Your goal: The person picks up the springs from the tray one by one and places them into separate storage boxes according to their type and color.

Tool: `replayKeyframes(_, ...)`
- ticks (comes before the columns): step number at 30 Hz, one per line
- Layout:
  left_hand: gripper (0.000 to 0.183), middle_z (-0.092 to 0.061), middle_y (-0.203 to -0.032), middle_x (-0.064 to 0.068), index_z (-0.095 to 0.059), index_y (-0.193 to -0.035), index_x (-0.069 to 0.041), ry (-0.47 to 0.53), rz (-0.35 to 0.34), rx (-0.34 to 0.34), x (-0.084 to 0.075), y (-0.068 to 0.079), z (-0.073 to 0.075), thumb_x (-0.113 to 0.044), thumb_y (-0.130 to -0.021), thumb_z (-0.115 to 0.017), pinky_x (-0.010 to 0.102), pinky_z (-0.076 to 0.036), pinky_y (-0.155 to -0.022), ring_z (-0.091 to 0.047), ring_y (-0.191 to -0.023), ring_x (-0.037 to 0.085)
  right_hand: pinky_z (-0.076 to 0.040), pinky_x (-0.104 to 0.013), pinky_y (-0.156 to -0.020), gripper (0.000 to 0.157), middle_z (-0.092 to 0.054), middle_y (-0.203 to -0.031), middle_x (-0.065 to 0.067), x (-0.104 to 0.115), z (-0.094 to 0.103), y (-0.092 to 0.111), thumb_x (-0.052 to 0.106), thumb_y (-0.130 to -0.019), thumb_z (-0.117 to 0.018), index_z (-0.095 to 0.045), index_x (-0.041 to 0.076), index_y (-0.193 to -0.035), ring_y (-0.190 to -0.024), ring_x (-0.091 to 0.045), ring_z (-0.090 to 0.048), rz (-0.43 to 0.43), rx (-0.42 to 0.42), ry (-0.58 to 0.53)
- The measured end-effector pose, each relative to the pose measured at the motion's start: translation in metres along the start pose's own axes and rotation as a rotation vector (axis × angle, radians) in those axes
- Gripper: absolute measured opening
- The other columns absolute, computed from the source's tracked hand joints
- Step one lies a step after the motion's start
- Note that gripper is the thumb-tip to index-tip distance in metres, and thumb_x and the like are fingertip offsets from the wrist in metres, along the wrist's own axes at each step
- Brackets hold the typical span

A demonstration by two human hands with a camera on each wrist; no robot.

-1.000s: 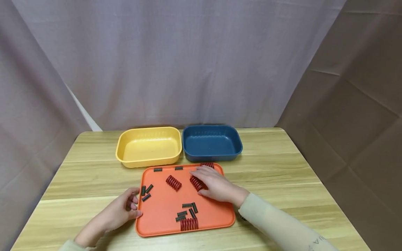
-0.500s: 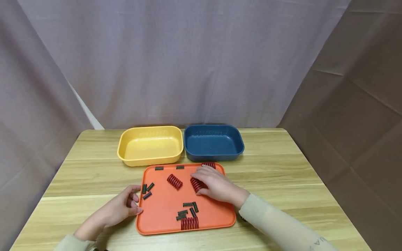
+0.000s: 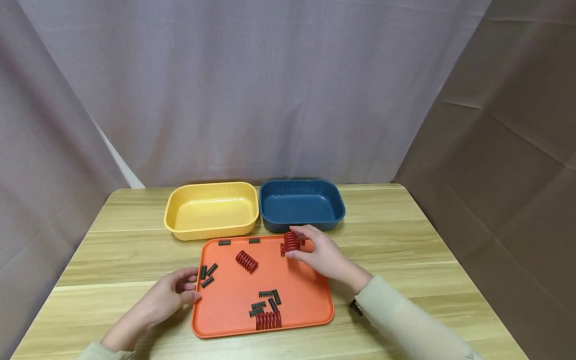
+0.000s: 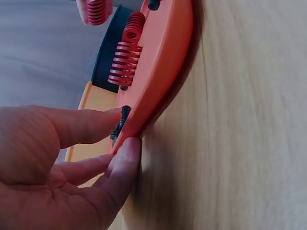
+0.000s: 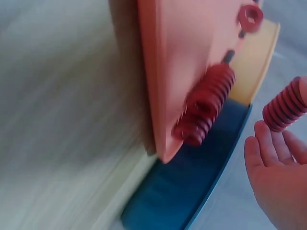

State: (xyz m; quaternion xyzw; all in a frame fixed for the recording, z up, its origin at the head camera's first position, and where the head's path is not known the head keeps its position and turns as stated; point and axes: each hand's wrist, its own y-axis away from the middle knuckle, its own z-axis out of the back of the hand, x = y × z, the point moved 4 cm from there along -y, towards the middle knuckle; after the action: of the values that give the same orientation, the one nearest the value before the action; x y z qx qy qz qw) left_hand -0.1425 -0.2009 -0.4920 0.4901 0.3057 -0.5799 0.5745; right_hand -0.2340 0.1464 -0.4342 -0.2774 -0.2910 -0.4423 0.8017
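Lifted red spring (image 3: pixel 291 242) clear of orange tray (image 3: pixel 301 300) with right hand (image 3: pixel 326 254), pinching it between thumb and fingers over the far right side, near blue bin (image 3: pixel 288 226), thus parting it from other springs (image 3: pixel 246 261), while gripping the left rim with left hand (image 3: pixel 168 294).

Between the thumb and fingers of my right hand (image 3: pixel 330 257), I hold a thick-coiled red spring (image 3: pixel 291 242) in the air, just right of the frame's centre, its length running roughly up and down. The shallow, round-cornered orange tray (image 3: pixel 234 300) lies flat at lower centre, and my left hand (image 3: pixel 166 299) holds it at its left rim. On it lie other red springs (image 3: pixel 246 261) on their sides and smaller dark green springs (image 3: pixel 266 294) in loose groups.
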Motion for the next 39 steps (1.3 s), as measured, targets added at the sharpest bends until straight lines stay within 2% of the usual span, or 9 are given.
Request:
replayKeyframes(6,0.067,-0.055,-0.117,0.016,-0.041,-0.139,0.008,0.045,0.004,0.008,0.002,-0.003,-0.002,0.003,-0.080,-0.073,0.026,-0.053,-0.076,-0.055,-0.099,0.025,-0.047,-0.047,-0.096,0.062,-0.060,-0.118,-0.002,-0.016,0.025,-0.011,0.040,-0.080,-0.078,-0.057,0.013,-0.132,-0.108,-0.020,-0.059,-0.063,-0.160,-0.118)
replayKeyframes(13,0.066,-0.054,-0.116,0.017,-0.039,-0.139,0.010,0.051,-0.021,0.008,0.001,-0.002,-0.006,0.007,-0.081,-0.071,0.026,-0.053,-0.075,-0.055,-0.098,0.026,-0.047,-0.047,-0.095,0.066,-0.056,-0.122,-0.006,-0.039,0.048,-0.025,0.045,-0.083,-0.074,-0.054,0.011,-0.135,-0.111,-0.028,-0.056,-0.166,-0.267,-0.110)
replayKeyframes(17,0.068,-0.055,-0.116,0.016,-0.039,-0.139,0.010,0.050,-0.005,0.009,0.003,-0.001,-0.006,0.006,-0.080,-0.072,0.026,-0.053,-0.076,-0.055,-0.098,0.025,-0.048,-0.047,-0.093,0.069,-0.056,-0.124,-0.008,-0.050,0.050,-0.033,0.046,-0.084,-0.073,-0.052,0.007,-0.137,-0.113,-0.028,-0.054,-0.217,-0.287,-0.072)
replayKeyframes(24,0.067,-0.055,-0.115,0.016,-0.040,-0.139,0.008,0.035,0.002,0.007,0.003,-0.004,-0.003,0.005,-0.080,-0.072,0.026,-0.052,-0.077,-0.054,-0.098,0.025,-0.046,-0.047,-0.094,0.067,-0.054,-0.120,-0.013,-0.061,0.047,-0.046,0.041,-0.087,-0.071,-0.049,0.002,-0.137,-0.111,-0.033,-0.053,-0.254,-0.335,0.126)
replayKeyframes(28,0.068,-0.055,-0.115,0.015,-0.040,-0.139,0.009,0.034,-0.006,0.010,0.003,-0.005,-0.003,0.005,-0.080,-0.072,0.026,-0.052,-0.077,-0.054,-0.098,0.025,-0.046,-0.047,-0.094,0.067,-0.055,-0.117,-0.014,-0.068,0.042,-0.051,0.039,-0.087,-0.072,-0.049,-0.001,-0.136,-0.109,-0.032,-0.054,-0.278,-0.329,0.199)
replayKeyframes(32,0.068,-0.054,-0.115,0.016,-0.039,-0.139,0.010,0.041,-0.009,0.017,0.004,-0.005,-0.004,0.005,-0.080,-0.072,0.026,-0.052,-0.075,-0.053,-0.098,0.026,-0.047,-0.046,-0.092,0.069,-0.056,-0.115,-0.013,-0.075,0.038,-0.053,0.040,-0.087,-0.071,-0.049,-0.001,-0.138,-0.105,-0.030,-0.055,-0.295,-0.323,0.225)
replayKeyframes(39,0.067,-0.053,-0.114,0.015,-0.040,-0.139,0.007,0.028,0.015,0.010,0.003,-0.007,-0.002,0.007,-0.080,-0.071,0.026,-0.052,-0.075,-0.053,-0.097,0.025,-0.049,-0.044,-0.086,0.069,-0.057,-0.113,-0.013,-0.077,0.036,-0.055,0.041,-0.086,-0.072,-0.050,0.000,-0.137,-0.101,-0.029,-0.055,-0.290,-0.334,0.206)
